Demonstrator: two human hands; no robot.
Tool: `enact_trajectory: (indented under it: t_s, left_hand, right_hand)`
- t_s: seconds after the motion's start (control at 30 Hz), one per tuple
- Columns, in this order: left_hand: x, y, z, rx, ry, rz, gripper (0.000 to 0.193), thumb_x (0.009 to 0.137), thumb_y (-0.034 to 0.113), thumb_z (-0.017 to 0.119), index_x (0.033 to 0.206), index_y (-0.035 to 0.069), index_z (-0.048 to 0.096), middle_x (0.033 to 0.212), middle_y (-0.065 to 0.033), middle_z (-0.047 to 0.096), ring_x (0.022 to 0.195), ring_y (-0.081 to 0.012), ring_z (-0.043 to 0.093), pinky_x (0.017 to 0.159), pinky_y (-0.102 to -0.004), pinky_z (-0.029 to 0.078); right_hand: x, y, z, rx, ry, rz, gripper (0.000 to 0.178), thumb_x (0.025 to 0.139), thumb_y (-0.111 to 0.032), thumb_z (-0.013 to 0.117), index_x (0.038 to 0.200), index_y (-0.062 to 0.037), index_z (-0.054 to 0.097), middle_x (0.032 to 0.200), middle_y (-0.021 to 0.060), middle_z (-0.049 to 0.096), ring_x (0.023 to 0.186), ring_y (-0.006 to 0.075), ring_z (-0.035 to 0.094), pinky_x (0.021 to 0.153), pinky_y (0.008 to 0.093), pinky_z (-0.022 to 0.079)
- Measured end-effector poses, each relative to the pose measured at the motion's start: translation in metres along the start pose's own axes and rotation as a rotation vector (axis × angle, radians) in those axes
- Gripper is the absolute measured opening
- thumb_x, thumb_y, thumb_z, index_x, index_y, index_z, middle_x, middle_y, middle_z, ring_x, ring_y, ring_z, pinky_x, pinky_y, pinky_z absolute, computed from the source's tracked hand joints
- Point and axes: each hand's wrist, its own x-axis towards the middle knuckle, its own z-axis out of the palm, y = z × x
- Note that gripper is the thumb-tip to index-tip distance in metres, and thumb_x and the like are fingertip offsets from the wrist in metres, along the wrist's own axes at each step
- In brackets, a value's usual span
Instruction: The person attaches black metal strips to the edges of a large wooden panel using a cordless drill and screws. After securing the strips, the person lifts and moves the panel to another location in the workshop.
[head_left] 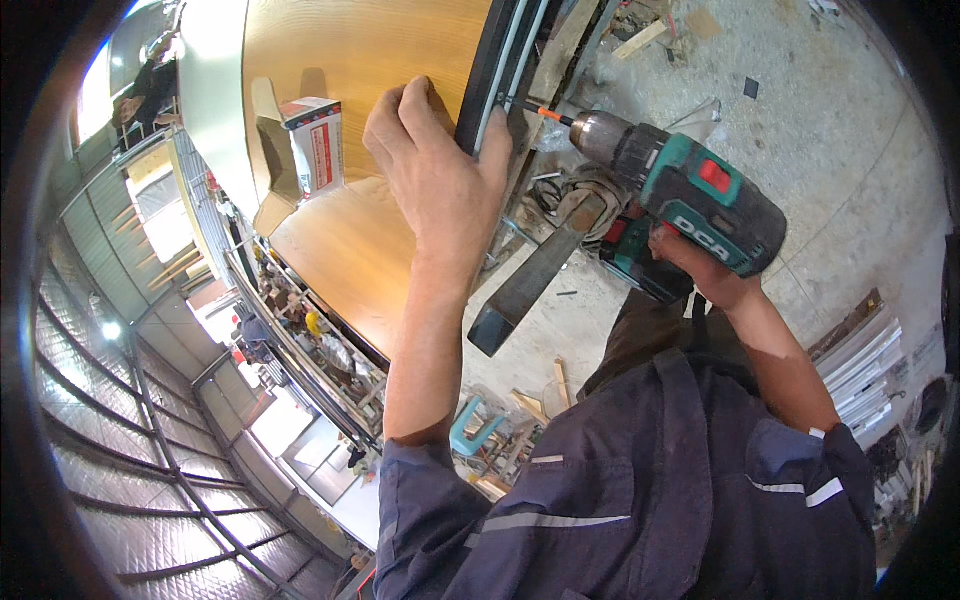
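Note:
My right hand (705, 270) is wrapped round the grip of a green and black cordless drill (715, 195). The drill points left, and its long thin bit (540, 110) with an orange band reaches the side of a dark frame edge (490, 85). My left hand (435, 165) pinches that edge just below the bit's tip, fingers bent over the wood-grain panel (370, 50) and thumb on the outer side. Whether the bit's tip sits in a hole or on a screw is too small to tell. An opened small cardboard box (315, 150) stands on the panel, left of my left hand.
A dark rectangular beam (530, 285) juts out below the drill. Wood scraps (640, 40) lie on the concrete floor (830, 130). A light blue plastic stool (470, 428) stands low in the middle, and pale lengths of material (865, 370) are stacked at the right.

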Motion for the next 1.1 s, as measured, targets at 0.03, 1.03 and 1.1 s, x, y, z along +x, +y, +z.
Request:
enact_trajectory:
  t_s: [0.03,1.03,1.1]
  left_hand:
    - [0.001,-0.002,0.001,-0.001,-0.006,-0.004,0.067,0.079,0.022,0.078,0.131,-0.005,0.045,0.128,-0.0262,0.042,0.117,-0.0418,0.041,0.100,-0.0493,0.037]
    - [0.013,-0.001,0.002,0.088,-0.040,0.114,0.070,0.080,0.024,0.081,0.131,-0.004,0.043,0.127,-0.0256,0.045,0.115,-0.0396,0.043,0.098,-0.0471,0.039]
    - [0.015,0.005,-0.001,0.113,-0.048,0.041,0.066,0.081,0.027,0.080,0.128,-0.005,0.045,0.126,-0.0251,0.045,0.114,-0.0399,0.043,0.097,-0.0480,0.039]
  right_hand:
    - [-0.001,0.003,0.000,0.000,0.000,0.015,0.027,0.087,-0.017,0.075,0.112,-0.0091,0.067,0.101,0.0040,0.071,0.092,0.0151,0.066,0.084,0.0322,0.053]
    - [0.012,-0.026,-0.044,-0.370,0.004,-0.380,0.045,0.080,-0.019,0.082,0.120,-0.0066,0.065,0.118,0.0117,0.068,0.104,0.0249,0.067,0.091,0.0362,0.053]
    - [-0.001,-0.026,-0.047,-0.041,0.063,-0.224,0.031,0.082,-0.014,0.079,0.110,-0.0073,0.069,0.105,0.0064,0.072,0.096,0.0177,0.067,0.084,0.0333,0.053]
